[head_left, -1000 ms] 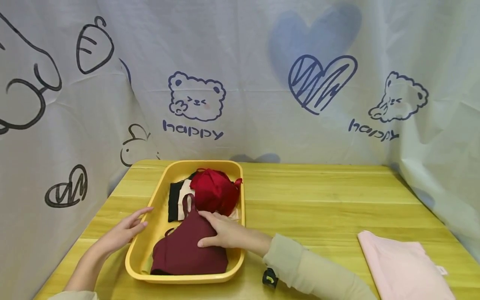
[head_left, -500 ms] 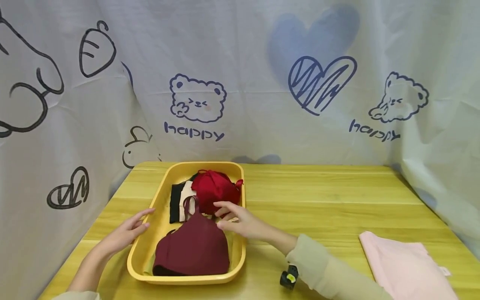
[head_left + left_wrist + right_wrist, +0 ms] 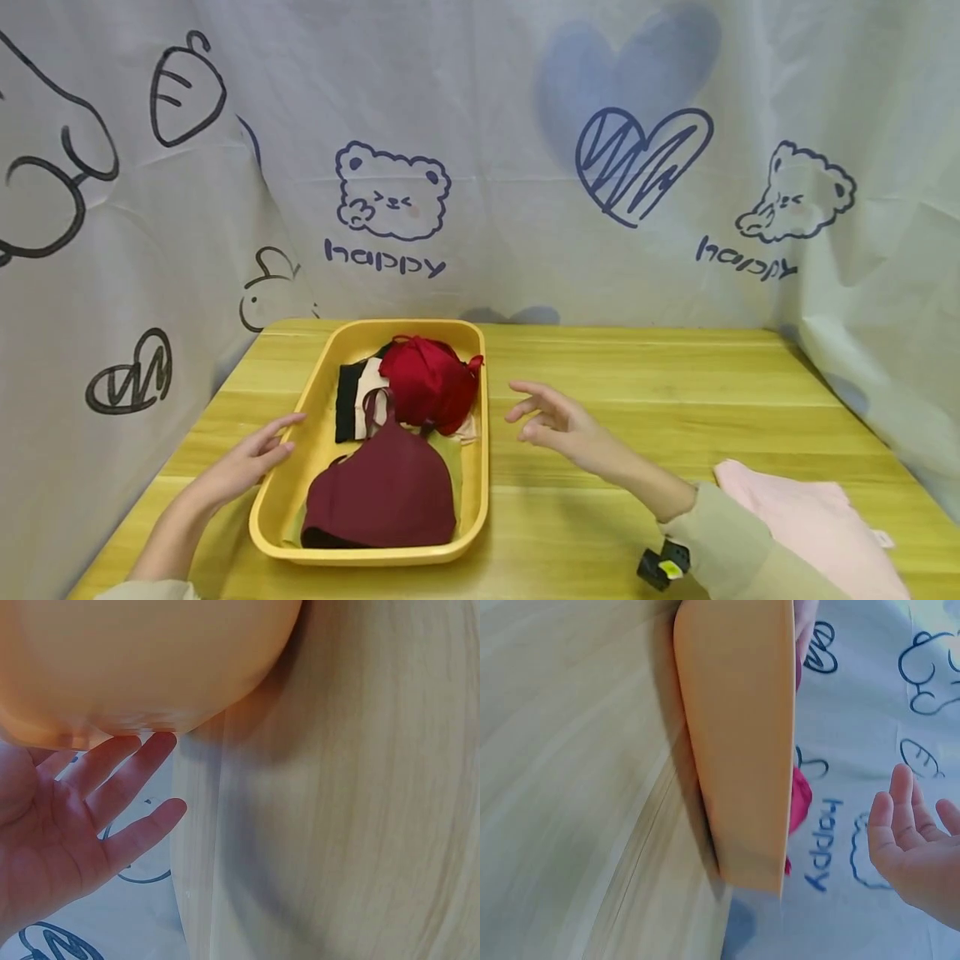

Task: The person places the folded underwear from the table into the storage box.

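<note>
A yellow tray [image 3: 258, 523] stands on the table's left half. In its near part lies a maroon bra [image 3: 382, 492], cups upward, strap toward the back. Behind it sits a shiny red bra [image 3: 427, 379], beside folded black cloth [image 3: 347, 404] and beige cloth [image 3: 367, 392]. My left hand [image 3: 243, 467] touches the tray's left rim with fingers extended; in the left wrist view the left hand [image 3: 67, 825] has its fingertips against the tray's outer wall [image 3: 150, 660]. My right hand [image 3: 570, 429] is in the air right of the tray, fingers loosely bent, holding nothing.
Folded pink cloth [image 3: 813, 525] with a small white tag lies at the table's right front. Olive-yellow cloth [image 3: 452, 458] shows under the maroon bra. A white curtain [image 3: 517, 250] with drawings hangs behind and beside the wooden table [image 3: 637, 383].
My right hand has lifted off the maroon bra and moved right, out past the tray's right rim. The left hand has stayed at the left rim. The maroon bra lies where it was.
</note>
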Motion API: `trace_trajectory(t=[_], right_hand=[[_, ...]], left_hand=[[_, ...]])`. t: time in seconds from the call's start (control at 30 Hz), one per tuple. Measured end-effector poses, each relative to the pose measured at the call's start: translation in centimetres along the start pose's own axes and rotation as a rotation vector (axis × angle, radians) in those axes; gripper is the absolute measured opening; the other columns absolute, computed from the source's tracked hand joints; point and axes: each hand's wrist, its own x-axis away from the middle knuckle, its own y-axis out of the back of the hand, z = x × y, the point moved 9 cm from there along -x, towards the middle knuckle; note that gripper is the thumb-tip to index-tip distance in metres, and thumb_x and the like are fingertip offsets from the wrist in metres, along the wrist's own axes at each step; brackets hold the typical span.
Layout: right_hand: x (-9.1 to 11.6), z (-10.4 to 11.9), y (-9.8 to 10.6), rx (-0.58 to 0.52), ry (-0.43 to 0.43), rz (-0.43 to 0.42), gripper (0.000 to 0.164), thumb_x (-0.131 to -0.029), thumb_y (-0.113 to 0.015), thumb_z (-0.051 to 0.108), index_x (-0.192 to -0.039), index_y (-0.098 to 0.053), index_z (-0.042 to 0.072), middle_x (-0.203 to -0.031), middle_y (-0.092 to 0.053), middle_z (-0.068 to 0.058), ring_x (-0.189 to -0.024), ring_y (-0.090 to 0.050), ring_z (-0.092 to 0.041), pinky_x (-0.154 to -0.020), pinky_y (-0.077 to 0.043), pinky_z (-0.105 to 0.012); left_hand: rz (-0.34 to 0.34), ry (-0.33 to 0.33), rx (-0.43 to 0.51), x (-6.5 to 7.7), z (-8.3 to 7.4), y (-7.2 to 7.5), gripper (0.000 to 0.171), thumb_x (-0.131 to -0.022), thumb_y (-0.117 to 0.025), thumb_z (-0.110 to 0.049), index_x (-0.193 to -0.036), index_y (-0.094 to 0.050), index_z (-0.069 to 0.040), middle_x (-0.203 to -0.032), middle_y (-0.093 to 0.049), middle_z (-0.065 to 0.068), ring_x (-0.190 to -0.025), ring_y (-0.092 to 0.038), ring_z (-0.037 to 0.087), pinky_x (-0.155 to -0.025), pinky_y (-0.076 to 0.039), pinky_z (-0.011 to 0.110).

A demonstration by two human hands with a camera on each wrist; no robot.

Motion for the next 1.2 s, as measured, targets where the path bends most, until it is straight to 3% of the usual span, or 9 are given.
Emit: trace_trajectory(t=[0.1, 0.33, 0.63, 0.83, 1.2], right_hand=[[1.4, 0.1, 1.3, 0.003, -0.005, -0.029, 0.055, -0.095, -0.051, 0.018, -0.141, -0.026, 0.001, -0.117, -0.047, -0.027, -0.093, -0.057, -0.015, -0.085, -0.046, -0.031], [4.3, -0.4, 3.8, 0.021, -0.038, -0.098, 0.051, -0.096, -0.044, 0.009, -0.141, -0.022, -0.001, -0.117, -0.048, -0.023, -0.093, -0.057, -0.015, -0.082, -0.047, -0.030], [7.4, -0.1, 6.3, 0.058, -0.064, -0.167, 0.049, -0.097, -0.040, 0.008, -0.142, -0.022, 0.005, -0.115, -0.051, -0.008, -0.097, -0.058, -0.017, -0.083, -0.047, -0.029], [9.9, 0.0, 8.3, 0.108, -0.077, -0.221, 0.049, -0.097, -0.040, 0.007, -0.143, -0.023, 0.011, -0.115, -0.053, 0.000, -0.096, -0.057, -0.014, -0.082, -0.047, -0.028], [15.3, -0.8, 12.2, 0.107, -0.111, -0.355, 0.055, -0.097, -0.039, 0.004, -0.145, -0.018, 0.021, -0.117, -0.051, 0.007, -0.093, -0.056, -0.011, -0.079, -0.046, -0.023]], left_hand=[[0.009, 0.010, 0.004, 0.0, 0.0, 0.0, 0.050, -0.098, -0.040, -0.016, -0.140, -0.021, 0.005, -0.071, -0.032, 0.001, -0.059, -0.032, 0.008, -0.053, -0.035, 0.025], [0.013, 0.000, 0.001, 0.0, -0.3, 0.0, 0.051, -0.098, -0.040, -0.016, -0.140, -0.021, 0.006, -0.072, -0.031, 0.002, -0.060, -0.033, 0.008, -0.053, -0.034, 0.025], [0.012, 0.007, 0.000, 0.1, -0.2, 0.0, 0.051, -0.098, -0.040, -0.016, -0.140, -0.021, 0.006, -0.077, -0.036, 0.005, -0.062, -0.034, 0.008, -0.054, -0.035, 0.025], [0.019, 0.020, -0.006, -0.1, -0.5, 0.0, 0.051, -0.098, -0.039, -0.016, -0.141, -0.020, 0.005, -0.073, -0.031, 0.002, -0.062, -0.033, 0.009, -0.055, -0.035, 0.025], [0.033, 0.023, -0.015, -0.1, -0.4, 0.0, 0.052, -0.098, -0.040, -0.016, -0.142, -0.019, 0.004, -0.077, -0.036, 0.004, -0.059, -0.031, 0.009, -0.053, -0.033, 0.024]])
